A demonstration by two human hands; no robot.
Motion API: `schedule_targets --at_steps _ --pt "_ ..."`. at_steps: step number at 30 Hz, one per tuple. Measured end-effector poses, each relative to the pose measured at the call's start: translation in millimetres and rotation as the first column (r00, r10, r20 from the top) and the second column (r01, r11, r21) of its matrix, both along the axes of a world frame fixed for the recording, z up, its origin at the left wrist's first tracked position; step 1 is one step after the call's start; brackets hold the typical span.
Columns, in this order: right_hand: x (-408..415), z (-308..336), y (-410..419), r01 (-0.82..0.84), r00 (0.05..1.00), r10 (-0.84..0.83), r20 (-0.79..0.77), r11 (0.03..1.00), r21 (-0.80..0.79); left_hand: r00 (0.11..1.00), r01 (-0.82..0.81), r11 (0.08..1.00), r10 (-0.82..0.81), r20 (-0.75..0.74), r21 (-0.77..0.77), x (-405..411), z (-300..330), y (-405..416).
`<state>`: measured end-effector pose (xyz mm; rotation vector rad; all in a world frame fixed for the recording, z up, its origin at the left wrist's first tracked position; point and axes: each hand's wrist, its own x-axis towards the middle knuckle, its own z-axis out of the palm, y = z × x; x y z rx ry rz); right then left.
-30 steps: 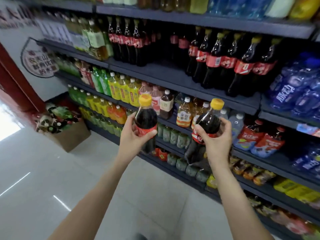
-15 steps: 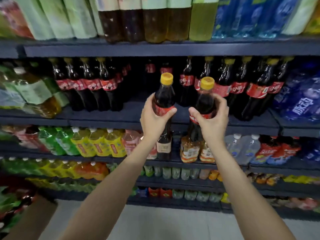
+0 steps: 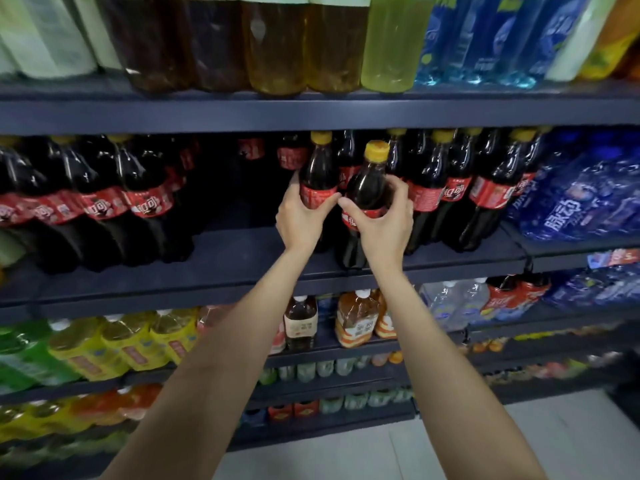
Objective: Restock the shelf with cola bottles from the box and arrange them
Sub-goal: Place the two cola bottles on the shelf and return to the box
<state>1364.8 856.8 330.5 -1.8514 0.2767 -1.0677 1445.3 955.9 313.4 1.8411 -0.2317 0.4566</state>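
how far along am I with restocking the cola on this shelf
Done: cola rows already stand at the shelf's left and right.
In hand: your left hand grips one cola bottle and your right hand grips another, both at the right edge of the gap; whether they rest on the shelf board is unclear.
Left: the bare middle stretch still needs filling. The box is out of view.

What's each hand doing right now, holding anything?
Left hand: grips a cola bottle at its red label, over the shelf.
Right hand: grips a second cola bottle at its label, beside the first.
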Motion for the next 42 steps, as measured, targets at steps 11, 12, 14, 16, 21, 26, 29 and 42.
schedule_targets --at_steps 11,12,14,16,21,26,29,42 --pt "6 -53 -9 0.034 0.975 -0.086 -0.206 0.969 -0.244 0.997 0.045 0.944 -0.063 0.045 0.326 19 -38 15" --pt "9 -54 -8 0.04 0.977 -0.09 -0.196 0.968 -0.248 0.998 0.037 0.945 -0.053 0.04 0.326 21 -38 15" --pt "15 -54 -5 0.041 0.979 -0.088 -0.182 0.968 -0.248 0.999 0.031 0.958 -0.041 0.029 0.286 26 -37 12" --pt "21 -54 -4 0.04 0.978 -0.089 -0.188 0.967 -0.25 1.0 0.003 0.97 -0.006 0.013 0.242 31 -36 9" --pt "29 -55 -3 0.069 0.972 -0.131 -0.193 0.951 -0.302 0.999 -0.036 0.977 0.036 0.005 0.212 44 -32 1" --pt "27 -59 -4 0.067 0.965 -0.154 -0.215 0.928 -0.365 1.0 0.019 0.981 -0.017 -0.013 0.191 50 -34 2" --pt "21 -63 -8 0.06 0.955 -0.178 -0.238 0.9 -0.432 0.991 0.124 0.976 -0.112 -0.076 0.178 53 -38 8" --pt "-3 -69 53 0.095 0.995 -0.065 0.079 0.869 -0.485 0.979 -0.078 0.923 -0.001 0.206 0.376 10 -27 126"
